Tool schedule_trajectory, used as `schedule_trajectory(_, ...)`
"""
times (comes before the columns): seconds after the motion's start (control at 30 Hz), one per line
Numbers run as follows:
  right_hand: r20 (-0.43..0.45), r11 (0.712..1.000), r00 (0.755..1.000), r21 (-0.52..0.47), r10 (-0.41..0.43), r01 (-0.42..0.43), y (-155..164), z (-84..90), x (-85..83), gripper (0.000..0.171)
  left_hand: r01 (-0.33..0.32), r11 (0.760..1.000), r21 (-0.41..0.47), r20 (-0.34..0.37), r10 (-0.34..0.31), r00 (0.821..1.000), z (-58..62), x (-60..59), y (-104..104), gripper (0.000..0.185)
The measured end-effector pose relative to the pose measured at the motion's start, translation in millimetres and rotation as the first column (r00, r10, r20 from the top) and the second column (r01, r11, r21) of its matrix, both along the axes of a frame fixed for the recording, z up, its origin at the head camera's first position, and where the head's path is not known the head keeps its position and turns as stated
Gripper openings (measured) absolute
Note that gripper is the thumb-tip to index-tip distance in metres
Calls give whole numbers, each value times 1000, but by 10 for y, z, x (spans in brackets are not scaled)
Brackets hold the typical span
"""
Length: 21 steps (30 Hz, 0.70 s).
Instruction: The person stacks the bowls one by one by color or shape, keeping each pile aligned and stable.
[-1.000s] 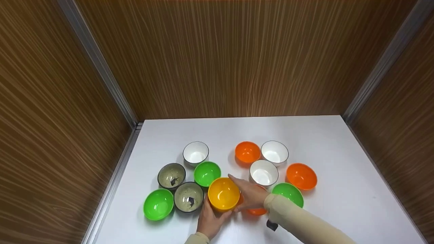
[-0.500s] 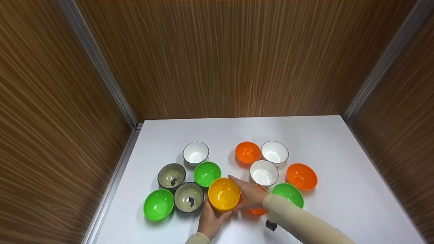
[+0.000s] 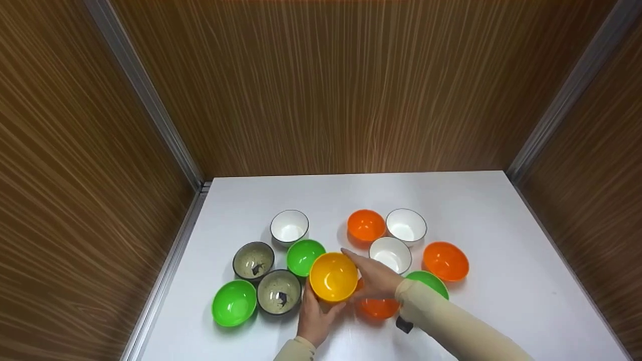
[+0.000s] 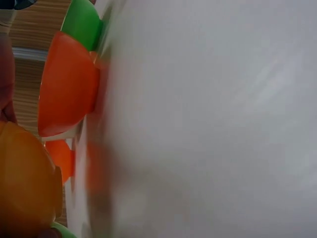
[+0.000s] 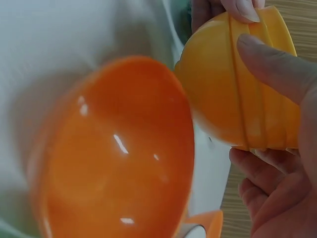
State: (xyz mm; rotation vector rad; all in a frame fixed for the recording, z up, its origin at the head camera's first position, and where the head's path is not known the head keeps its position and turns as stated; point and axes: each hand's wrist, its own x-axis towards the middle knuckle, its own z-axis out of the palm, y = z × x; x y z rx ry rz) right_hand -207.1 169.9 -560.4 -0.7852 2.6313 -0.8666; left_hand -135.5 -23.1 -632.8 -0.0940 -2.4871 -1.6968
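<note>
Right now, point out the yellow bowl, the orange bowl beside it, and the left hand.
yellow bowl (image 3: 333, 276): head view, inside of the bowl.
orange bowl (image 5: 114, 153): right wrist view, glossy inside of the bowl.
left hand (image 3: 316, 321): head view, back of the hand below the yellow bowl.

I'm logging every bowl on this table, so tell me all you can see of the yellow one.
The yellow bowl is a glossy, plastic-looking round bowl, upright and empty. In the right wrist view its outside shows stepped rims, perhaps several nested. The left hand and right hand grip its sides, lifted beside an orange bowl.
</note>
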Motion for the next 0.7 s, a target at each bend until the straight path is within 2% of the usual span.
schedule_trajectory(0.23, 6, 998, 1000, -63, -19, 19, 122, 73, -109, 118, -26, 997, 79, -41, 29, 999, 100, -116, 121, 104)
schedule_trajectory(0.37, 18, 994, 999, -99, -37, 39, 203, 92, -180, 114, -21, 994, 104, 12, 20, 1000, 184, -207, 190, 105)
schedule_trajectory(0.47, 15, 991, 998, -118, -58, 59, 259, 93, -220, 104, -1, 993, 119, 30, -2, 1000, 219, -286, 232, 106)
schedule_trajectory(0.6, -1, 985, 998, -162, -65, 64, 306, 73, -274, 97, 20, 990, 143, 33, -25, 999, 228, -381, 277, 103)
schedule_trajectory(0.7, 8, 980, 997, -181, -81, 81, 324, 50, -309, 97, 10, 990, 141, 74, -20, 997, 209, -435, 305, 103)
